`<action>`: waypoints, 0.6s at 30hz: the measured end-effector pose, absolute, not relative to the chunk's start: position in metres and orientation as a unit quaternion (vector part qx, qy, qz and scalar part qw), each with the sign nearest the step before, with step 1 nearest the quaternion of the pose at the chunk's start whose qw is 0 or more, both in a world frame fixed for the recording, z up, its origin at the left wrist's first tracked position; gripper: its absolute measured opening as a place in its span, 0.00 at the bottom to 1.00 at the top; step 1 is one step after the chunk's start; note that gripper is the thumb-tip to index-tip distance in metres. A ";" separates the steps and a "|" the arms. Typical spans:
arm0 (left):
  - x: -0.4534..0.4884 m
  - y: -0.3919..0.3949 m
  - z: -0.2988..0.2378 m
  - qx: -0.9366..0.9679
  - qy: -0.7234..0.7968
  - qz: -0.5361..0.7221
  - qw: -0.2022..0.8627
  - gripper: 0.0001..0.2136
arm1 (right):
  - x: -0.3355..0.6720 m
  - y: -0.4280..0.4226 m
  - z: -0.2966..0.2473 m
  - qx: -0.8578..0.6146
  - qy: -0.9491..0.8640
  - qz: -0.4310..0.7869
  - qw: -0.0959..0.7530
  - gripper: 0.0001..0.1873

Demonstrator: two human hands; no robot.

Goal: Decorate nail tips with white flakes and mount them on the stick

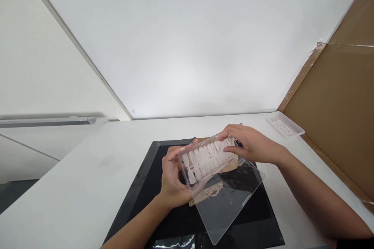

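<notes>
A clear plastic box of false nail tips (204, 159) is tilted above a black mat (140, 186), its rows of whitish tips facing up. Its transparent lid (224, 206) hangs open toward me. My left hand (172, 179) is closed round the box's left end, fingers at the far side and thumb underneath. My right hand (248, 144) grips the far right part, with the fingers over the rim and the thumb across the tips. Whether a single tip is pinched there cannot be seen.
Beneath the lid lies a tan strip (207, 192) with small metallic pieces. A translucent white tray (299, 129) holding a small gridded sheet stands at the back right, beside a brown cardboard wall (339, 124). A white wall (198, 46) rises behind the white table (73, 186).
</notes>
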State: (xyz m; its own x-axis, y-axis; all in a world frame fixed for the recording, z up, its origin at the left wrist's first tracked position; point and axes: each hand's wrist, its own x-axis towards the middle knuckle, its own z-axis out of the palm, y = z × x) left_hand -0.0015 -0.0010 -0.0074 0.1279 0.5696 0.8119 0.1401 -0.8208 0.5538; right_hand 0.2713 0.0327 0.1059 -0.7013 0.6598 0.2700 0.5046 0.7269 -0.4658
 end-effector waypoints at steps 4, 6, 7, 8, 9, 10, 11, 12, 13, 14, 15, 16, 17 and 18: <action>0.000 -0.002 -0.006 0.727 0.250 0.618 0.165 0.46 | 0.280 0.032 0.114 -0.328 -0.898 0.176 0.233 0.13; 0.001 -0.003 -0.006 0.724 0.255 0.620 0.161 0.46 | 0.288 0.030 0.120 -0.318 -0.902 0.198 0.215 0.09; 0.001 -0.003 -0.006 0.722 0.259 0.622 0.160 0.45 | 0.292 0.030 0.122 -0.311 -0.905 0.214 0.196 0.08; 0.001 -0.003 -0.005 0.720 0.263 0.622 0.160 0.45 | 0.296 0.029 0.124 -0.304 -0.908 0.229 0.177 0.08; 0.001 -0.004 -0.005 0.718 0.266 0.622 0.160 0.44 | 0.299 0.028 0.126 -0.300 -0.909 0.241 0.159 0.08; 0.001 -0.004 -0.005 0.716 0.271 0.623 0.162 0.44 | 0.302 0.026 0.128 -0.298 -0.909 0.253 0.143 0.09; 0.001 -0.004 -0.004 0.714 0.273 0.623 0.163 0.43 | 0.305 0.025 0.129 -0.296 -0.909 0.263 0.131 0.10; 0.001 -0.004 -0.004 0.713 0.274 0.625 0.162 0.43 | 0.306 0.025 0.130 -0.295 -0.908 0.272 0.122 0.10; 0.001 -0.003 -0.004 0.711 0.272 0.628 0.161 0.43 | 0.307 0.024 0.130 -0.295 -0.907 0.279 0.114 0.10; 0.002 -0.003 -0.004 0.710 0.268 0.631 0.158 0.43 | 0.306 0.023 0.130 -0.294 -0.906 0.283 0.108 0.09; 0.002 -0.003 -0.004 0.709 0.264 0.635 0.156 0.43 | 0.306 0.023 0.130 -0.294 -0.907 0.284 0.103 0.08; 0.002 -0.003 -0.004 0.709 0.260 0.637 0.154 0.44 | 0.305 0.023 0.130 -0.295 -0.908 0.281 0.097 0.07; 0.002 -0.002 -0.004 0.709 0.258 0.638 0.155 0.44 | 0.303 0.022 0.129 -0.296 -0.909 0.278 0.093 0.06; 0.003 -0.002 -0.004 0.707 0.256 0.640 0.157 0.44 | 0.302 0.022 0.129 -0.298 -0.910 0.273 0.089 0.05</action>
